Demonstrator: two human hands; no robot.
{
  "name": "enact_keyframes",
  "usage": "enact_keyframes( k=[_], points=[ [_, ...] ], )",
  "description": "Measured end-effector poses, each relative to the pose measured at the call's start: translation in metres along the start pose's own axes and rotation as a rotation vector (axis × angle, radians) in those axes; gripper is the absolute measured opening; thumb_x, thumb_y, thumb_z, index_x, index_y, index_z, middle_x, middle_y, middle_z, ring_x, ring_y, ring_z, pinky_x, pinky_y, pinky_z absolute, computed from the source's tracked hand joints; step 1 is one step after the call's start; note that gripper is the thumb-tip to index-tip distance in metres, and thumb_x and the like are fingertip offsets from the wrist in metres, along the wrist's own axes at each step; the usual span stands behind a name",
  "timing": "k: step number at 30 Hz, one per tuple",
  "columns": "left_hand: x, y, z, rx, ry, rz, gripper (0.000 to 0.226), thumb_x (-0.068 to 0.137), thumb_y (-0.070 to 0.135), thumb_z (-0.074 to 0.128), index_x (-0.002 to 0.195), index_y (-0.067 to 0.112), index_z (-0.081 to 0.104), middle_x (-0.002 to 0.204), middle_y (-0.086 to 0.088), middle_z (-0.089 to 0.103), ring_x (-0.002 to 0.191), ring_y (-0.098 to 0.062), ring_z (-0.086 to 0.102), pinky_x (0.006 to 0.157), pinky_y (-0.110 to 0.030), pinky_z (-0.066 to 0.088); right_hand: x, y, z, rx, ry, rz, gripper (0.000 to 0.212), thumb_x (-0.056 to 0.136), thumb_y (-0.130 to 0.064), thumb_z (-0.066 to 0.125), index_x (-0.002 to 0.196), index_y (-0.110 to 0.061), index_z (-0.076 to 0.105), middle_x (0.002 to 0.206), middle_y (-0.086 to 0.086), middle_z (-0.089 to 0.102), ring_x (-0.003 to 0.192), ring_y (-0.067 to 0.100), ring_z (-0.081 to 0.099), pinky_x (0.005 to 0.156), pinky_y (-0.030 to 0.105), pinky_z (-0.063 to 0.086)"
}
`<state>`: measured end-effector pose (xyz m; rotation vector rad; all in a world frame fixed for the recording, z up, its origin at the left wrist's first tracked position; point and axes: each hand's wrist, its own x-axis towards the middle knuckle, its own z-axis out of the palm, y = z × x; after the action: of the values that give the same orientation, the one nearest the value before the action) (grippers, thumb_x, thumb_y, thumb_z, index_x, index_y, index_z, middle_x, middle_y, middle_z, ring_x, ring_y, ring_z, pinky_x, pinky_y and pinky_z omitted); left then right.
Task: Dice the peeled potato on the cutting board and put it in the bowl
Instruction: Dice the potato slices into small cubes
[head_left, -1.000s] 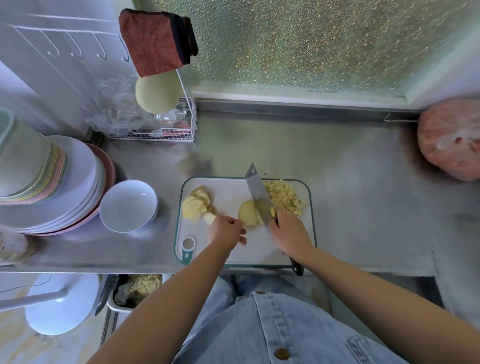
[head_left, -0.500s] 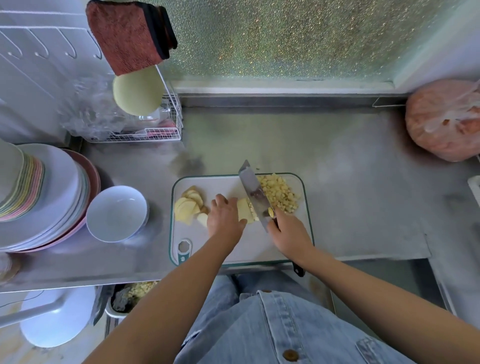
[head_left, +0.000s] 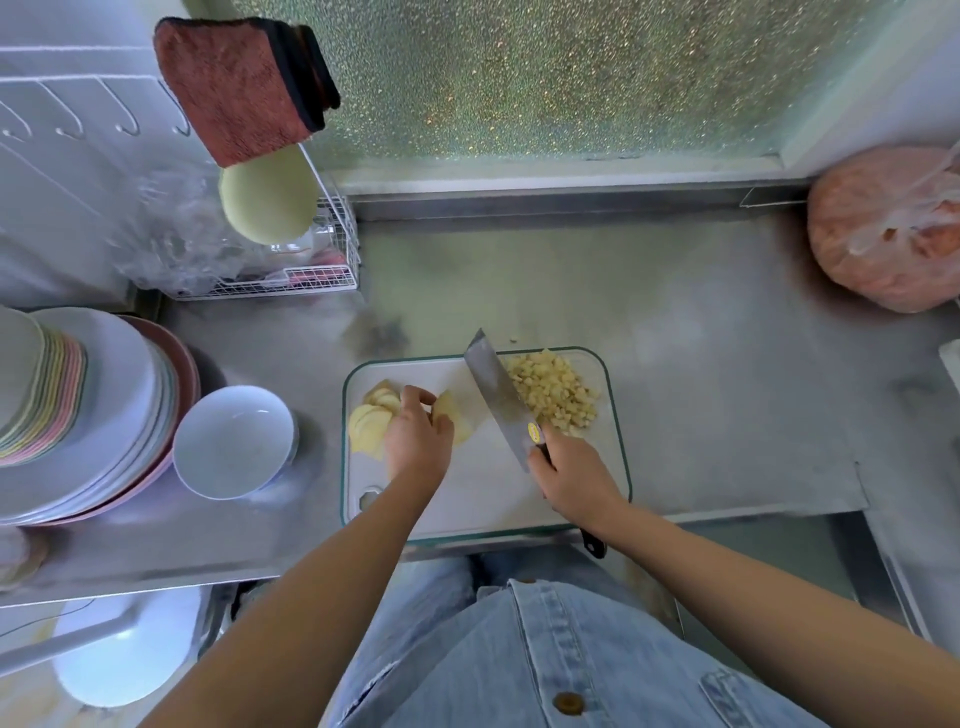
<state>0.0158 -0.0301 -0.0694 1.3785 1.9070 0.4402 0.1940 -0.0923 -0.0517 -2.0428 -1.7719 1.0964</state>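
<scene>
Gripping knife (head_left: 496, 395), right hand (head_left: 571, 475); left hand (head_left: 418, 441) pinches potato slices (head_left: 366, 423) (diced pile (head_left: 558, 395) beyond knife); bowl (head_left: 208, 415) beside plates (head_left: 119, 395).

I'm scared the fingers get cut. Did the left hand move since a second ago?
Yes. Judged against the cutting board, the left hand has gone toward the board's left end, to the potato slices, farther from the knife.

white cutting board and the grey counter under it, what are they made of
White rectangular cutting board with a green rim: likely plastic, matte, with a moulded handle hole. Grey counter: looks like stainless steel, brushed, with dull blurry reflections.
</scene>
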Motion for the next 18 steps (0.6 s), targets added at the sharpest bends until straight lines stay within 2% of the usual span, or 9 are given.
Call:
enact_keyframes(
  k=[2, 4, 6, 8, 11, 13, 15, 17, 18],
  points=[
    [0.003, -0.003, -0.005, -0.064, 0.007, -0.053, 0.020, 0.093, 0.015, 0.053, 0.112, 0.012, 0.051, 0.079, -0.001, 0.058, 0.070, -0.022, 0.055, 0.061, -0.031, 0.044, 0.001, -0.004, 0.006, -0.023, -0.013, -0.031, 0.029, 0.097, -0.021, 0.040, 0.069, -0.020, 0.031, 0.054, 0.004, 0.045, 0.050, 0.022, 0.041, 0.051, 0.035, 0.027],
    [0.003, -0.005, -0.005, -0.115, -0.027, -0.093, 0.018, 0.093, 0.016, 0.055, 0.110, 0.014, 0.050, 0.077, 0.001, 0.057, 0.069, -0.020, 0.056, 0.058, -0.032, 0.046, -0.001, -0.005, 0.008, -0.048, -0.019, -0.051, 0.034, 0.097, -0.021, 0.038, 0.066, -0.022, 0.025, 0.051, -0.001, 0.035, 0.046, 0.016, 0.031, 0.049, 0.031, 0.017],
    [0.000, -0.006, -0.001, -0.132, -0.084, -0.109, 0.018, 0.090, 0.017, 0.057, 0.106, 0.017, 0.049, 0.079, -0.003, 0.062, 0.072, -0.026, 0.063, 0.062, -0.038, 0.054, -0.002, -0.001, 0.006, -0.085, -0.013, -0.032, 0.027, 0.097, -0.025, 0.035, 0.071, -0.018, 0.035, 0.052, -0.004, 0.033, 0.047, 0.012, 0.031, 0.047, 0.028, 0.013],
    [-0.003, -0.005, 0.005, -0.131, -0.142, -0.109, 0.021, 0.089, 0.016, 0.059, 0.108, 0.017, 0.050, 0.083, -0.007, 0.066, 0.070, -0.026, 0.066, 0.059, -0.035, 0.055, -0.002, 0.005, 0.003, -0.092, 0.010, 0.017, 0.019, 0.098, -0.022, 0.038, 0.083, -0.012, 0.044, 0.055, -0.003, 0.037, 0.049, 0.011, 0.034, 0.046, 0.027, 0.015],
    [-0.008, -0.003, 0.014, -0.123, -0.219, -0.097, 0.025, 0.090, 0.016, 0.060, 0.113, 0.016, 0.051, 0.088, -0.006, 0.067, 0.068, -0.022, 0.068, 0.052, -0.026, 0.049, -0.002, 0.008, -0.002, -0.098, 0.010, 0.029, 0.022, 0.098, -0.021, 0.040, 0.078, -0.013, 0.037, 0.055, -0.001, 0.038, 0.049, 0.014, 0.035, 0.047, 0.030, 0.016],
    [-0.009, -0.002, 0.018, -0.011, -0.221, -0.039, 0.029, 0.087, 0.018, 0.062, 0.116, 0.017, 0.054, 0.094, -0.006, 0.066, 0.077, -0.024, 0.067, 0.063, -0.032, 0.054, -0.002, 0.008, -0.002, -0.125, -0.015, 0.022, 0.022, 0.098, -0.022, 0.040, 0.078, -0.013, 0.036, 0.056, 0.001, 0.041, 0.049, 0.017, 0.037, 0.047, 0.032, 0.020],
    [-0.009, -0.003, 0.018, 0.170, -0.181, 0.032, 0.032, 0.086, 0.020, 0.064, 0.117, 0.015, 0.058, 0.103, -0.007, 0.064, 0.088, -0.026, 0.063, 0.078, -0.039, 0.055, -0.001, 0.009, -0.001, -0.145, -0.047, 0.036, 0.019, 0.096, -0.024, 0.040, 0.081, -0.013, 0.039, 0.061, 0.005, 0.049, 0.052, 0.020, 0.044, 0.050, 0.036, 0.031],
    [-0.011, -0.005, 0.016, 0.230, -0.148, 0.060, 0.033, 0.086, 0.022, 0.065, 0.117, 0.013, 0.058, 0.103, -0.008, 0.064, 0.091, -0.026, 0.062, 0.082, -0.039, 0.054, 0.000, 0.007, 0.000, -0.144, -0.062, 0.030, 0.018, 0.096, -0.025, 0.041, 0.082, -0.013, 0.041, 0.064, 0.007, 0.053, 0.052, 0.022, 0.047, 0.053, 0.038, 0.038],
    [-0.012, -0.006, 0.016, 0.216, -0.145, 0.052, 0.033, 0.086, 0.021, 0.065, 0.117, 0.014, 0.058, 0.100, -0.007, 0.065, 0.090, -0.025, 0.062, 0.081, -0.039, 0.054, 0.000, 0.006, 0.000, -0.147, -0.056, 0.010, 0.020, 0.096, -0.024, 0.042, 0.078, -0.016, 0.040, 0.062, 0.005, 0.050, 0.051, 0.019, 0.045, 0.051, 0.037, 0.036]
  ],
)
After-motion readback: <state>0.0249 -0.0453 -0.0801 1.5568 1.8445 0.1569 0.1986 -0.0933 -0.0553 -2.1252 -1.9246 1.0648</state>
